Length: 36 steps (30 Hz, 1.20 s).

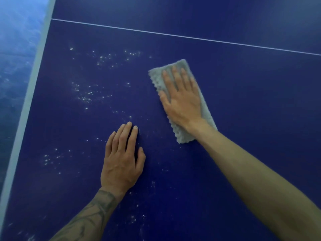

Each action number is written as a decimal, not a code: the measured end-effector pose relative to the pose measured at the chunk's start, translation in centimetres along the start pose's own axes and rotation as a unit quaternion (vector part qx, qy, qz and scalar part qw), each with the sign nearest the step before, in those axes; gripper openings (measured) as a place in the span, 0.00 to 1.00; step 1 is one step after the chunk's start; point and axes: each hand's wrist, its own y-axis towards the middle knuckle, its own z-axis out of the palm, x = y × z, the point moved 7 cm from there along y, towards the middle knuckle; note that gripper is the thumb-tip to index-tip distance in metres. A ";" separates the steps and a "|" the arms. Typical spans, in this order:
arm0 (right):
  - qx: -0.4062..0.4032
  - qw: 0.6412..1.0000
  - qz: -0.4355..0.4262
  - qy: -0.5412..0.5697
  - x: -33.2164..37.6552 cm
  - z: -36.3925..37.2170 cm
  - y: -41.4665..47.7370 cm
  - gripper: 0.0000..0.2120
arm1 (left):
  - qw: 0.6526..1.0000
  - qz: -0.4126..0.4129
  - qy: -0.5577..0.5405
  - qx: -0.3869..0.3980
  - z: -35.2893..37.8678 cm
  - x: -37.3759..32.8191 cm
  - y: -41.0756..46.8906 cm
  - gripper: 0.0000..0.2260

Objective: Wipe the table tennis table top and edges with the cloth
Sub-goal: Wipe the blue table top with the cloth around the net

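The dark blue table tennis table top (243,87) fills the view. A folded grey cloth (207,117) lies flat on it right of centre. My right hand (180,98) presses down on the cloth with fingers spread, palm covering its middle. My left hand (121,157) rests flat on the bare table surface to the lower left of the cloth, fingers together, holding nothing. White specks of dust (83,94) are scattered over the table to the left of both hands.
A thin white centre line (173,34) crosses the table beyond the cloth. The table's pale edge band (29,94) runs down the left side, with a bluish floor (13,49) past it.
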 end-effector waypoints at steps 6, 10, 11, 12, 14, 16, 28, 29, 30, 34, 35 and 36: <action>-0.031 0.985 0.162 0.044 -4.6 -2.2 6.3 0.32 | 1.000 -0.004 -0.002 0.011 0.0 0.0 0.1 0.26; -0.016 0.997 0.070 0.036 1.3 -1.4 7.2 0.32 | 1.000 0.001 0.008 0.009 0.1 0.1 0.1 0.26; -0.008 1.000 0.017 0.025 3.2 -1.0 5.8 0.32 | 1.000 0.002 0.009 0.008 0.0 0.0 0.1 0.27; 0.000 0.999 -0.033 0.016 4.5 -0.4 4.1 0.32 | 1.000 0.001 0.010 0.008 0.0 0.0 0.1 0.27; 0.007 0.996 -0.084 0.003 4.8 0.3 1.2 0.32 | 1.000 0.000 0.007 0.007 0.0 0.0 0.1 0.26; 0.005 0.999 -0.051 -0.003 2.2 0.2 1.0 0.32 | 1.000 -0.001 0.003 0.006 0.0 0.0 0.2 0.26; -0.003 0.994 -0.109 -0.002 5.8 1.2 -3.4 0.32 | 1.000 0.004 0.004 -0.002 0.1 0.1 0.1 0.27; -0.001 0.994 -0.109 -0.010 4.4 1.3 -5.0 0.32 | 1.000 0.003 -0.001 -0.002 0.1 0.0 0.2 0.27; 0.000 0.996 -0.087 -0.017 2.4 1.2 -5.8 0.32 | 1.000 0.002 -0.006 -0.001 0.0 0.0 0.2 0.27; -0.011 0.997 0.069 -0.016 -2.2 0.0 -4.4 0.32 | 1.000 0.003 -0.011 0.003 0.0 0.0 0.3 0.27; -0.020 0.995 0.097 -0.008 -1.7 -0.1 -3.6 0.32 | 1.000 0.004 -0.011 0.002 -0.1 0.0 0.3 0.27; -0.024 0.993 0.116 0.001 -0.9 0.0 -3.0 0.33 | 1.000 0.005 -0.011 0.000 -0.1 -0.1 0.2 0.27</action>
